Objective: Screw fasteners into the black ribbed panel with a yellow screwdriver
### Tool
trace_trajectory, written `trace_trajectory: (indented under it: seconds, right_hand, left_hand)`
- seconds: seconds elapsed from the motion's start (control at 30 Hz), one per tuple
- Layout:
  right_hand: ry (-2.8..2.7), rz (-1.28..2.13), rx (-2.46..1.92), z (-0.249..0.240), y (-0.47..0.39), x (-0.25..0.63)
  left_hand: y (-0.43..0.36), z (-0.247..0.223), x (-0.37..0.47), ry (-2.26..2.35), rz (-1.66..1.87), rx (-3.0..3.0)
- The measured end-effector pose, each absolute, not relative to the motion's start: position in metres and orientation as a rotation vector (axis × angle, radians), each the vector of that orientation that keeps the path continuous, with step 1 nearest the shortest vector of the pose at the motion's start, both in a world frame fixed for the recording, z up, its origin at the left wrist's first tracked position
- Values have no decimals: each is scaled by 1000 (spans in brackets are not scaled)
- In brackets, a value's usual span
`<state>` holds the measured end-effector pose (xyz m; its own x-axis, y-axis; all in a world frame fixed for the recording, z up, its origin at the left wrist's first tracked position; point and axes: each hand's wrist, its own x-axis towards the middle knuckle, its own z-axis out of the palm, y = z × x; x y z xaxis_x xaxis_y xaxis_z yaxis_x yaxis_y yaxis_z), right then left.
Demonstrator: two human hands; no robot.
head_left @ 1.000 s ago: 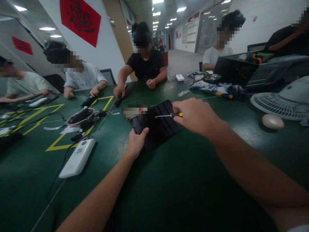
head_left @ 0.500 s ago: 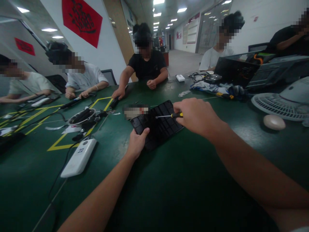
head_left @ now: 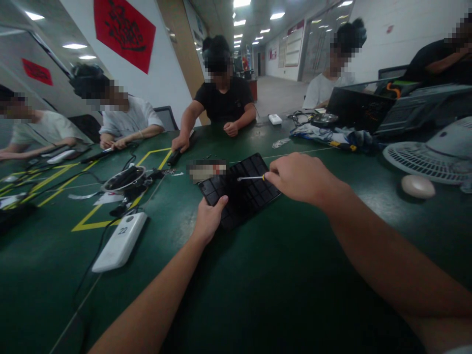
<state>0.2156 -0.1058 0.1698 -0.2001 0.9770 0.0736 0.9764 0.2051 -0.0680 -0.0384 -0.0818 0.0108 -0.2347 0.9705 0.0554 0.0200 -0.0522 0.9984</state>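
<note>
A black tray with small compartments (head_left: 254, 189) is tilted above the green table. My left hand (head_left: 212, 216) grips its near left edge, thumb on top. My right hand (head_left: 297, 177) is closed round the yellow and black handle of a screwdriver (head_left: 252, 178). The metal shaft points left across the tray, its tip over the dark middle part. Whether the tip touches the tray cannot be told. Just behind the tray's left corner lies a partly blurred pale box (head_left: 206, 170).
A white power bank (head_left: 121, 242) and a heap of cables (head_left: 127, 179) lie at left. At right are a white fan (head_left: 420, 158), a round pale object (head_left: 418, 187) and a cloth bundle (head_left: 332, 133). Several people sit around the table (head_left: 280, 295).
My right hand has shifted slightly and its fingers now cover more of the screwdriver's handle. A person at left has moved their hands closer together. The tray has barely moved.
</note>
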Motion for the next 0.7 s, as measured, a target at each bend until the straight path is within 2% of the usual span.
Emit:
trace_trajectory:
  seconds: [0.33, 0.7]
  right_hand:
    - [-2262, -117, -1806, 172, -103, 236]
    - [-2262, -82, -1819, 169, -101, 228]
  left_hand:
    - [-83, 13, -39, 1369, 1396, 1143]
    - [-80, 7, -41, 1354, 1416, 1159]
